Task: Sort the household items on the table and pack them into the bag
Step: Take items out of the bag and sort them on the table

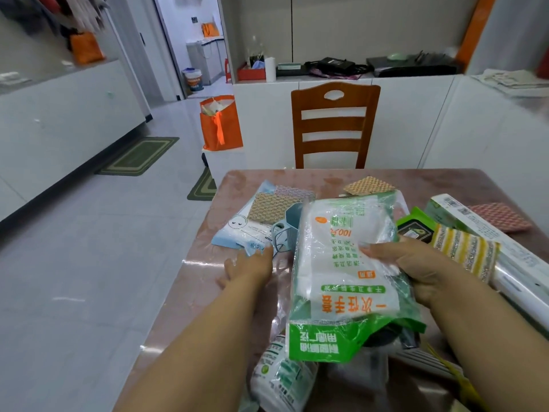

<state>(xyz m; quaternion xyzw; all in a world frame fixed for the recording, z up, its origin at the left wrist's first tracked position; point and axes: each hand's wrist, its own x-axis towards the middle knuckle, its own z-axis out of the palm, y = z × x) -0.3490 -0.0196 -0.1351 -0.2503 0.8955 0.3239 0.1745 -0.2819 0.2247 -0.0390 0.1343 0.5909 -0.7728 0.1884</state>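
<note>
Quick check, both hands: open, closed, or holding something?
Left hand: open, fingers reaching to the light blue packet, gripping nothing.
Right hand: holding the green and white glove packet, thumb on top.

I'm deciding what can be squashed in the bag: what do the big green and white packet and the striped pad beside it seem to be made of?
The green and white packet, held by the right hand, looks like thin glossy plastic film: it crinkles and glints. The striped pad looks like soft woven cloth, probably over sponge; yellow and white ribbed stripes, matte.
</note>
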